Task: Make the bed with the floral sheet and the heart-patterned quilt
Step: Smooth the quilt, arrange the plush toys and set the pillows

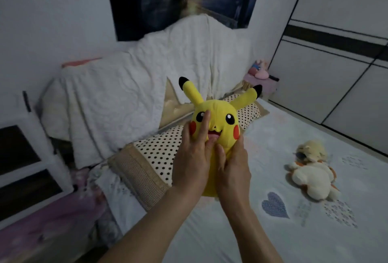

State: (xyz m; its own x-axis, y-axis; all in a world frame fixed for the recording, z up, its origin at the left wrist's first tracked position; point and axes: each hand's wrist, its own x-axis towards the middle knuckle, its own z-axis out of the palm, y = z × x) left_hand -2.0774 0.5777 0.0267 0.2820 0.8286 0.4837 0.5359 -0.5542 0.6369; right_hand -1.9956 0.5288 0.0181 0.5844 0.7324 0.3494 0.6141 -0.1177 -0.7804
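A yellow plush toy [218, 111] with black-tipped ears stands upright over the bed, facing me. My left hand [192, 158] holds its left side, fingers lying up across its face. My right hand [233, 168] grips its body from the right. Under it the pale heart-patterned quilt [275, 205] lies spread flat over the mattress. The floral sheet [109, 183] shows at the bed's left edge. A polka-dot pillow [159, 151] with a tan border lies along the head of the bed, behind the toy.
A white and orange plush toy [310, 174] lies on the quilt to the right. A white blanket [130, 95] drapes the headboard. Small pink toys [259, 72] sit on a stand at the far corner. Wardrobe doors [336, 63] line the right side; a white frame [31, 158] stands left.
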